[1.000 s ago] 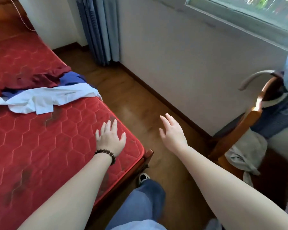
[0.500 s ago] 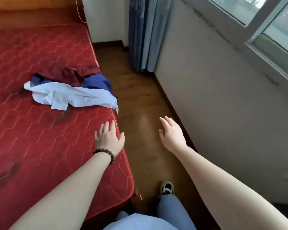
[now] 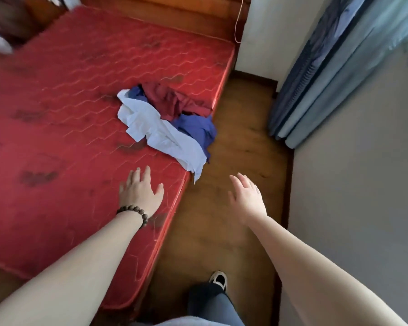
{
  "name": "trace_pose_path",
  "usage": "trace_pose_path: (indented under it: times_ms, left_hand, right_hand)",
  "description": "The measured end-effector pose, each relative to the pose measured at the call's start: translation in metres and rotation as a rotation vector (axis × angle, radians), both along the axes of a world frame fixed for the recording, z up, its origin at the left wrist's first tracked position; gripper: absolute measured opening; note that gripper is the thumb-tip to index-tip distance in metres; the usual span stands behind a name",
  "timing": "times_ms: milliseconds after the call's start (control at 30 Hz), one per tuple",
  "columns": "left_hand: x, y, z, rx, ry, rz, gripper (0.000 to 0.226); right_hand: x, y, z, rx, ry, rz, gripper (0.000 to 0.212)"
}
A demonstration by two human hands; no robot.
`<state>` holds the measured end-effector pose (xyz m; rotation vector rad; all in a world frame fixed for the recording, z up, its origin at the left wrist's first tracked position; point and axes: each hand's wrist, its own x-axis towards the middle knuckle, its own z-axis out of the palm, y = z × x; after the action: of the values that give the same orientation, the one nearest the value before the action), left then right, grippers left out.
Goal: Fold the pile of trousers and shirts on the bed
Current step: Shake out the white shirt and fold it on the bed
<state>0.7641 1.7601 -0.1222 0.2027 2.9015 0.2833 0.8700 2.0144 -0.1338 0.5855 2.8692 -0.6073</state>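
Nearest to you, your own leg in grey-blue trousers and one dark shoe with a white toe (image 3: pixel 219 279) stand on the wooden floor (image 3: pixel 233 161) in the gap between the bed and the wall.

Both your forearms reach forward from the bottom corners, bare to the wrist. Your left hand (image 3: pixel 139 192) is over the near right part of the red mattress (image 3: pixel 57 137), palm down, back of the hand facing you, fingers straight and slightly fanned with the thumb out to the right. It holds nothing; whether the palm actually touches the mattress cannot be told. A bracelet of dark beads (image 3: pixel 133 212) circles that wrist.

Your right hand (image 3: pixel 247 198) hangs over the floor, just off the bed's edge, fingers straight and loosely apart, pointing forward and a little left, thumb side turned in. It too holds nothing.

Beyond both hands, and apart from them, the pile of clothes (image 3: pixel 167 123) lies crumpled at the right edge of the mattress. A white garment (image 3: pixel 156 135) sprawls closest to you, one corner drooping over the edge toward the floor. A blue garment (image 3: pixel 196 130) bunches at the edge beside it, and a dark red garment (image 3: pixel 174 102) lies on the far side of the heap.

Farther off, a blue curtain (image 3: pixel 327 74) hangs at the right against the wall, and a wooden headboard runs along the far end of the bed.
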Motion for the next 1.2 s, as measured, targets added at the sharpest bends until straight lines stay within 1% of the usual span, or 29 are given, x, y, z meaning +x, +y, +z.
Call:
trace_pose_path:
  times_ms: [133, 367, 533, 700, 967, 1100, 1200]
  left_hand:
    - [-0.001, 0.017, 0.002, -0.028, 0.002, 0.096, 0.066]
    - [-0.01, 0.021, -0.008, -0.045, -0.031, 0.263, 0.065]
    - [-0.043, 0.031, -0.016, -0.043, -0.053, 0.341, 0.065]
    - [-0.108, 0.039, -0.032, 0.002, -0.026, 0.409, 0.065]
    - [-0.265, 0.048, -0.058, 0.066, -0.078, 0.496, 0.064]
    - [-0.323, 0.045, -0.06, 0.047, -0.101, 0.502, 0.063]
    - [-0.356, 0.042, -0.065, 0.084, -0.129, 0.561, 0.065]
  right_hand:
    - [-0.029, 0.03, -0.002, -0.016, 0.001, 0.111, 0.05]
    - [-0.093, 0.044, -0.012, -0.027, -0.017, 0.297, 0.049]
    - [-0.152, 0.05, -0.021, -0.007, -0.021, 0.401, 0.05]
    - [-0.237, 0.057, -0.033, 0.018, -0.02, 0.479, 0.05]
    - [-0.406, 0.046, -0.049, -0.011, -0.101, 0.53, 0.052]
    - [-0.475, 0.04, -0.05, -0.022, -0.113, 0.567, 0.052]
    - [-0.517, 0.034, -0.053, -0.024, -0.146, 0.6, 0.052]
